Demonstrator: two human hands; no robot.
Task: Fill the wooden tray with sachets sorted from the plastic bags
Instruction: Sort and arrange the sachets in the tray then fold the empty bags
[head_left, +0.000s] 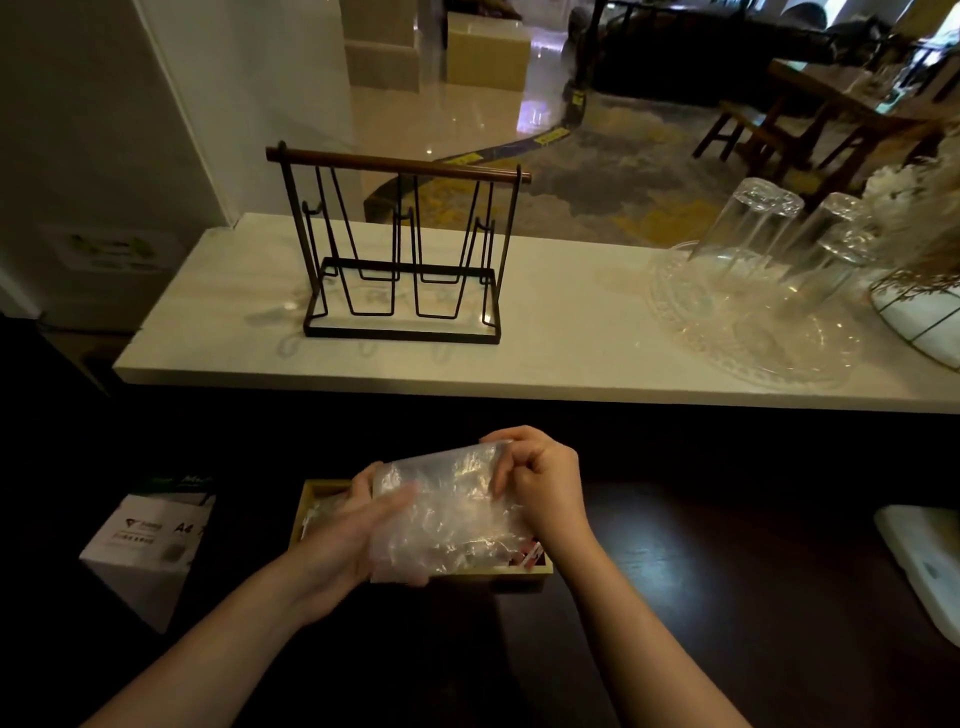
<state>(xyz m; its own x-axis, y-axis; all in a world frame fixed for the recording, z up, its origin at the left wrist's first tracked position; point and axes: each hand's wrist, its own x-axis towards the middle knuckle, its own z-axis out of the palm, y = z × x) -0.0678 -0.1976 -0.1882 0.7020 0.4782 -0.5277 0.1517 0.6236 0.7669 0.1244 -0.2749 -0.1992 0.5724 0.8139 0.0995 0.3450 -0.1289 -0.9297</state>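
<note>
A: Since we go from the left edge of the dark counter (675, 597) across, what comes first?

B: A white A4 paper box (150, 545) at the left edge. Next is the wooden tray (306, 499), its long axis running left to right along the counter, mostly hidden under the plastic bag (447, 514).

A: And the hands?

B: The left hand (348, 540) grips the bag's left side, thumb on top and fingers curled beneath. The right hand (540, 483) pinches the bag's upper right corner, fingers bunched together on the film.

A: Where are the sachets?

B: Some red and white sachets (530, 556) show at the tray's right end, just below the right hand. Pale packets seem to lie at the left end too, though that is blurred. I cannot tell what the bag holds.

A: So what does the next move turn on?

B: I'd judge it's the bag sitting directly above the tray, lying along the same left-right line. Both hands are about equally near; the right one holds what looks like the bag's mouth.

A: Anything further right?

B: A white object (924, 561) at the right edge.
</note>
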